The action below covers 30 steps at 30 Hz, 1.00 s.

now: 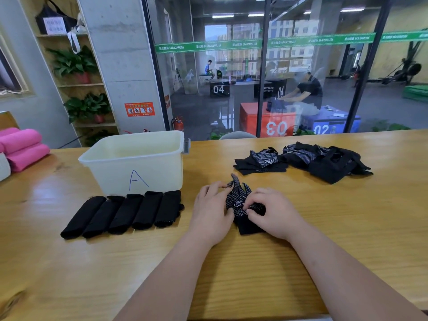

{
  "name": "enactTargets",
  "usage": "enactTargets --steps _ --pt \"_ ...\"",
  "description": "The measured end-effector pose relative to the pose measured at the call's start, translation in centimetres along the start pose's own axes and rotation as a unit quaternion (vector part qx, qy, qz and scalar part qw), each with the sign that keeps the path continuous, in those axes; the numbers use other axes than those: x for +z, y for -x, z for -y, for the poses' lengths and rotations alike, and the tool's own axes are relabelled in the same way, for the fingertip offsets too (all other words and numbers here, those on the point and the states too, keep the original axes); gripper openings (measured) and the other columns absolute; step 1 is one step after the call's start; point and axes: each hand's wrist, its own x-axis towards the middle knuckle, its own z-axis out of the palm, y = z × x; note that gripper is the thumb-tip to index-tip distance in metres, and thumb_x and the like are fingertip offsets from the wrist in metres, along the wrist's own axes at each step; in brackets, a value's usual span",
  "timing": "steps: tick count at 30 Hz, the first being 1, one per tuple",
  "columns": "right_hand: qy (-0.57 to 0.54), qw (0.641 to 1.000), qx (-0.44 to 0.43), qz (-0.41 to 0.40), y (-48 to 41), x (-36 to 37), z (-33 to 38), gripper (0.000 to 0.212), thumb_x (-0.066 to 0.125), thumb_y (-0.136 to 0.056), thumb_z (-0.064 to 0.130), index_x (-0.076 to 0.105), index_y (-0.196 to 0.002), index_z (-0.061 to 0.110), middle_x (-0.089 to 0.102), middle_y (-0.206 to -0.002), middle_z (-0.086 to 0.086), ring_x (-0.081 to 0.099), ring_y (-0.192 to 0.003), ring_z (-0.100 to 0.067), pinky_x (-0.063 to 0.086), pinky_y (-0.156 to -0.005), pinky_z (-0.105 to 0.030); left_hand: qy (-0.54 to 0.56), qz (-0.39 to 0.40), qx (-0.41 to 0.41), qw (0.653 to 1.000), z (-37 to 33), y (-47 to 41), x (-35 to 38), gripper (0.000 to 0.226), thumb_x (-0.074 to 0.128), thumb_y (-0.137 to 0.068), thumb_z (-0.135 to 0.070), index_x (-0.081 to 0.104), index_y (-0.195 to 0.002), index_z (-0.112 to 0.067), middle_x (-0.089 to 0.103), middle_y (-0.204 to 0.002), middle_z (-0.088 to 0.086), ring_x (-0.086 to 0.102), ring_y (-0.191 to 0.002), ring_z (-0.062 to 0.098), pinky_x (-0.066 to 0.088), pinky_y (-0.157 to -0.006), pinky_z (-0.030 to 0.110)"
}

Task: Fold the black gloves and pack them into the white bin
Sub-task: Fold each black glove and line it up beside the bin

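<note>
A black glove with white grip dots (pixel 239 198) lies flat on the wooden table (pixel 254 274) in front of me, fingers pointing away. My left hand (pixel 212 212) pinches its left edge. My right hand (pixel 273 214) pinches the glove near its printed logo and covers its right side. The white bin (pixel 139 158), marked with a blue "A", stands to the left and looks empty. Several folded black gloves (pixel 122 213) lie in a row in front of the bin. A loose pile of unfolded black gloves (pixel 301 159) sits at the back right.
Pink rolled cloths (pixel 22 148) lie at the table's far left edge. Behind the table runs a glass wall, with a shelf of potted plants (pixel 81 89) at the left. Bare tabletop stretches along the near side and far right.
</note>
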Motion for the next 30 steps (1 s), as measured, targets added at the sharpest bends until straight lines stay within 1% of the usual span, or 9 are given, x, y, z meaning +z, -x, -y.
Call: enactTargets --steps 3,7,10,13,16,18,20,25,30 --pt "0.011 1.000 -0.002 -0.001 0.0 -0.1 0.1 0.018 0.061 -0.082 0.047 0.074 -0.093 0.039 0.063 -0.105 0.026 0.056 -0.106 -0.003 0.049 -0.097 -0.042 -0.024 -0.018 -0.005 1.000 -0.4 0.3 -0.1 0.057 0.059 -0.098 -0.040 0.052 -0.152 -0.025 0.035 -0.157 -0.005 0.028 -0.146 0.022 0.030 -0.124 0.045" --pt "0.031 0.999 0.011 0.003 0.1 -0.2 0.2 0.025 0.059 -0.084 0.050 0.075 -0.100 0.039 0.061 -0.111 0.026 0.054 -0.110 -0.002 0.049 -0.097 -0.037 -0.029 0.043 -0.008 0.999 -0.4 0.0 0.1 0.056 0.046 -0.106 -0.050 0.049 -0.156 -0.026 0.044 -0.161 -0.009 0.029 -0.151 0.016 0.015 -0.130 0.043" --pt "0.001 1.000 0.013 0.015 0.1 0.0 0.1 0.019 0.067 -0.091 0.036 0.076 -0.108 0.037 0.065 -0.117 0.026 0.058 -0.114 0.003 0.049 -0.102 -0.030 -0.050 0.082 -0.030 0.995 -0.3 -0.1 0.4 0.064 0.038 -0.106 -0.058 0.042 -0.161 -0.025 0.036 -0.169 -0.007 0.023 -0.158 0.014 0.004 -0.133 0.045" --pt "-0.010 0.999 0.029 -0.009 -0.1 0.1 -0.3 0.019 0.068 -0.095 0.026 0.076 -0.110 0.033 0.066 -0.121 0.024 0.061 -0.117 0.000 0.048 -0.106 -0.029 -0.038 0.066 -0.059 0.995 -0.2 -0.2 0.6 0.070 0.041 -0.105 -0.058 0.032 -0.165 -0.024 0.022 -0.175 -0.002 0.013 -0.162 0.020 0.006 -0.133 0.046" --pt "0.040 0.996 0.073 -0.013 -0.4 0.3 -0.7 0.017 0.065 -0.096 0.028 0.075 -0.108 0.034 0.067 -0.118 0.021 0.064 -0.111 -0.008 0.053 -0.098 -0.037 -0.013 0.035 -0.017 0.999 -0.2 -0.1 0.2 0.055 0.049 -0.105 -0.051 0.049 -0.155 -0.030 0.041 -0.164 -0.010 0.029 -0.154 0.016 0.016 -0.130 0.043" --pt "0.068 0.993 0.095 -0.015 -0.5 0.3 -0.6 0.018 0.063 -0.097 0.030 0.074 -0.110 0.034 0.067 -0.121 0.019 0.064 -0.110 -0.011 0.054 -0.095 -0.038 -0.023 0.047 0.009 0.999 -0.5 0.1 0.1 0.046 0.049 -0.105 -0.049 0.058 -0.147 -0.034 0.051 -0.154 -0.017 0.037 -0.148 0.009 0.012 -0.131 0.041" --pt "0.097 0.989 0.108 -0.020 -0.8 0.2 -0.6 0.022 0.059 -0.100 0.032 0.072 -0.118 0.033 0.065 -0.130 0.017 0.062 -0.117 -0.013 0.053 -0.098 -0.038 -0.039 0.060 0.003 0.997 -0.6 0.1 0.3 0.048 0.044 -0.106 -0.048 0.054 -0.151 -0.035 0.047 -0.159 -0.019 0.033 -0.151 0.004 0.004 -0.132 0.043" --pt "0.151 0.979 0.134 0.032 -2.9 0.2 -1.8 0.045 0.048 -0.107 0.038 0.055 -0.149 0.023 0.047 -0.161 0.003 0.038 -0.150 -0.019 0.035 -0.122 -0.039 -0.053 0.068 -0.017 0.996 -0.3 -0.3 1.0 0.055 0.028 -0.112 -0.045 0.033 -0.164 -0.030 0.028 -0.173 -0.011 0.011 -0.162 0.008 -0.001 -0.133 0.043" --pt "0.203 0.961 0.149 0.116 -6.5 0.4 -3.3 0.060 0.034 -0.109 0.054 0.039 -0.160 0.023 0.013 -0.176 0.003 0.006 -0.162 -0.023 0.021 -0.128 -0.049 -0.078 0.080 -0.031 0.993 -0.4 -0.2 1.1 0.060 0.024 -0.111 -0.050 0.028 -0.166 -0.028 0.023 -0.175 -0.006 0.007 -0.163 0.013 -0.001 -0.133 0.045"
